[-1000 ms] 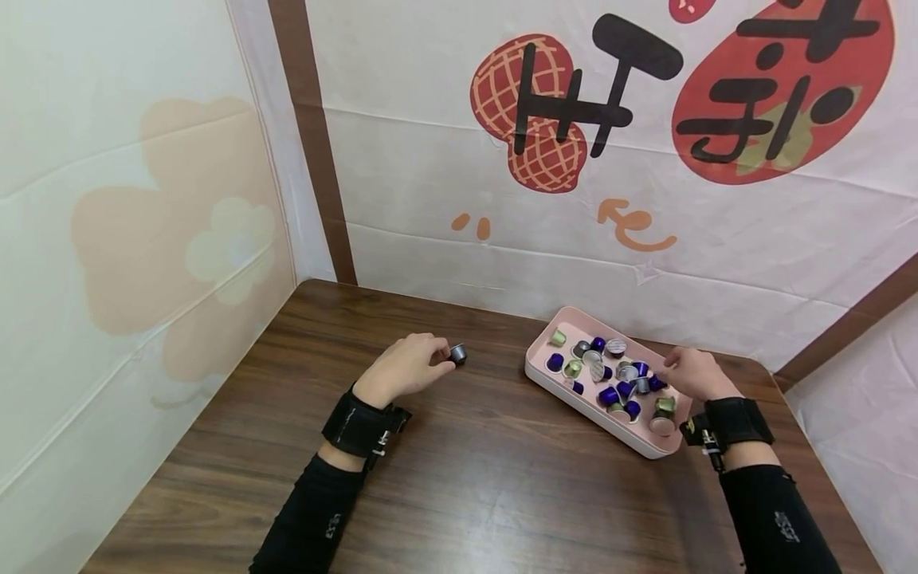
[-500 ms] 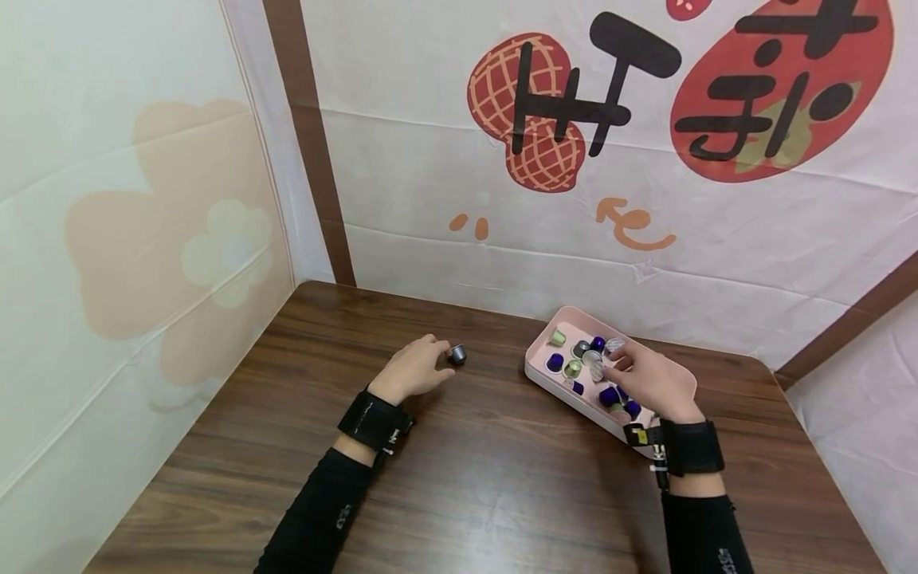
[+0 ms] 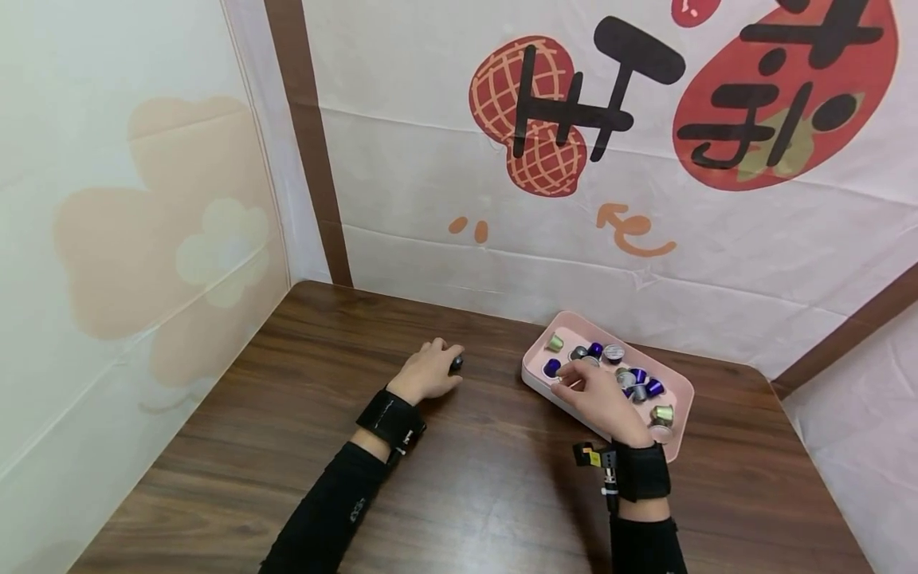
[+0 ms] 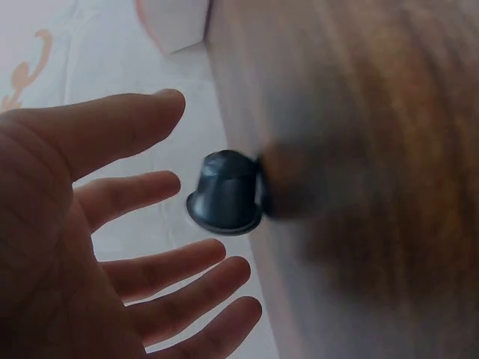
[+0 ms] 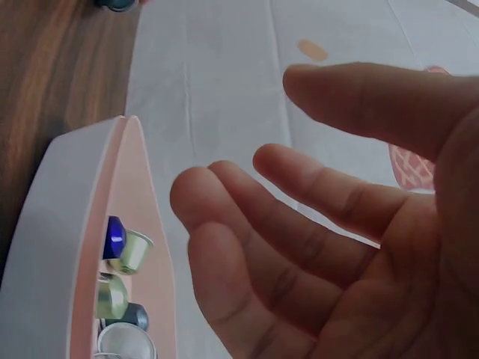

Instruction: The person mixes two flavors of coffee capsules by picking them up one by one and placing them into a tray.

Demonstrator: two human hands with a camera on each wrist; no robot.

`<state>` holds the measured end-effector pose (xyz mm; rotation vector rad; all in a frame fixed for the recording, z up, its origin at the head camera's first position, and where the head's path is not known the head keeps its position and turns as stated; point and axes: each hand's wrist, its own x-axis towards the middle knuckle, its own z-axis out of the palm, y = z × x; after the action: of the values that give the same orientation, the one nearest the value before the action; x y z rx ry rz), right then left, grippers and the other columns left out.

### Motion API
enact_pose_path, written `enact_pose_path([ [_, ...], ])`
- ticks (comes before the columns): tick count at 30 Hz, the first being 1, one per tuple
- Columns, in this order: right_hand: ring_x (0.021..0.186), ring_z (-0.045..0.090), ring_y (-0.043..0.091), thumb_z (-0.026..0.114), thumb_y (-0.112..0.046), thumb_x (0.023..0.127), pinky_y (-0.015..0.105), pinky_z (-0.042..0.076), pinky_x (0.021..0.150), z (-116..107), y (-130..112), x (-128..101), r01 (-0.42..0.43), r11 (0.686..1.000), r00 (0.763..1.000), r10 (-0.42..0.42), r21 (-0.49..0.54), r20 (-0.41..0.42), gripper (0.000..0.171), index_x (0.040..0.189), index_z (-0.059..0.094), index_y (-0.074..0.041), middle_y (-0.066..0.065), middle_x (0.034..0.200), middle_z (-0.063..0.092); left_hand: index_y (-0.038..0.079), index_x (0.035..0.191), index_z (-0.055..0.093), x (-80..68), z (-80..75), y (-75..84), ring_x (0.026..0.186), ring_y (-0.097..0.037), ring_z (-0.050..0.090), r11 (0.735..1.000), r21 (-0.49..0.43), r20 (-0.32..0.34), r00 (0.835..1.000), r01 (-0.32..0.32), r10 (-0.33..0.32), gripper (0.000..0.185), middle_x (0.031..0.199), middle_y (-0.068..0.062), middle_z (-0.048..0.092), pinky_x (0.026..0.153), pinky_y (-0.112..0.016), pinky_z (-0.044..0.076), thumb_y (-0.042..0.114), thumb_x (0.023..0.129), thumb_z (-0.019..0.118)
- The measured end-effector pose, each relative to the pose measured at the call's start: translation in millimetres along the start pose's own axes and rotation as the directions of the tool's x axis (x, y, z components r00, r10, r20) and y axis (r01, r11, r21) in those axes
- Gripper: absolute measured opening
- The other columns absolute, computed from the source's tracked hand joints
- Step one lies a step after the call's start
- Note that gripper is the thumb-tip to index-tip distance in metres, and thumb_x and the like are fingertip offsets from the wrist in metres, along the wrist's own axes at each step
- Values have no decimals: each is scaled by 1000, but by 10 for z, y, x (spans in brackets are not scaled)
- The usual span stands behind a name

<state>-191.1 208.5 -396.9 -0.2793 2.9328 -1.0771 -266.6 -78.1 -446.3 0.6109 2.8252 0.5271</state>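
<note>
A dark grey coffee capsule [image 3: 456, 363] stands on the wooden table [image 3: 488, 478], just off the fingertips of my left hand [image 3: 439, 365]. In the left wrist view the left hand [image 4: 176, 183] is spread and the capsule [image 4: 226, 196] lies free beyond the fingers. My right hand [image 3: 574, 381] hovers over the left end of a pink tray [image 3: 532, 378] that holds several purple, green and silver capsules. In the right wrist view the right hand [image 5: 254, 161] is loosely curved and holds nothing, above a purple capsule [image 5: 114, 235] and a green capsule [image 5: 133, 251] by the tray wall [image 5: 75, 247].
The table sits in a corner, with printed fabric walls at the back [image 3: 574, 239] and on the left [image 3: 143, 239]. A green capsule [image 3: 661, 414] lies at the tray's right end. Bare wood spreads in front of both hands.
My left hand has let go of the grey capsule, which now rests on the table. My right hand has moved from the tray's right end across to its left end.
</note>
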Motion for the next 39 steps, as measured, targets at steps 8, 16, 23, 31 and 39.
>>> enact_pose_path([
  [8, 79, 61, 16, 68, -20, 88, 36, 48, 73, 7, -66, 14, 23, 1000, 1000, -23, -10, 21, 21, 104, 66, -6, 2, 89, 65, 13, 135, 50, -2, -9, 5, 115, -36, 49, 996, 85, 6, 1000, -18, 17, 46, 129, -19, 48, 88, -46, 45, 23, 92, 64],
  [16, 81, 60, 15, 68, -21, 88, 36, 49, 74, 15, -92, 37, 42, 999, 998, -41, -11, 41, 21, 103, 66, -6, 2, 89, 65, 12, 132, 53, -4, 15, -35, 111, -32, 55, 986, 167, -25, 999, -20, 24, 45, 123, -14, 57, 85, -44, 48, 21, 90, 66],
  [23, 84, 61, 16, 67, -23, 89, 37, 49, 75, 33, -61, 45, 51, 999, 996, -50, -12, 72, 26, 107, 65, -4, 3, 92, 65, 12, 116, 61, -27, -15, 7, 82, -19, 56, 992, 80, -21, 995, -94, 96, 27, 100, -4, 61, 64, -32, 45, 13, 89, 63],
  [31, 83, 61, 15, 64, -21, 91, 33, 49, 71, 112, -90, 49, 90, 995, 992, -93, 47, 83, 17, 103, 67, -9, -1, 91, 65, 15, 114, 61, -195, -223, 292, 76, -11, 53, 962, -49, -142, 955, -268, 259, 22, 98, 2, 59, 65, -28, 44, 17, 92, 59],
  [39, 77, 62, 17, 61, -26, 94, 31, 50, 63, 209, -177, 73, 49, 978, 996, -64, 202, 67, 27, 113, 63, -7, 3, 87, 66, 14, 117, 62, -314, -299, 539, 89, -11, 56, 891, -51, -315, 854, -450, 413, 27, 107, 1, 59, 73, -27, 46, 16, 91, 63],
])
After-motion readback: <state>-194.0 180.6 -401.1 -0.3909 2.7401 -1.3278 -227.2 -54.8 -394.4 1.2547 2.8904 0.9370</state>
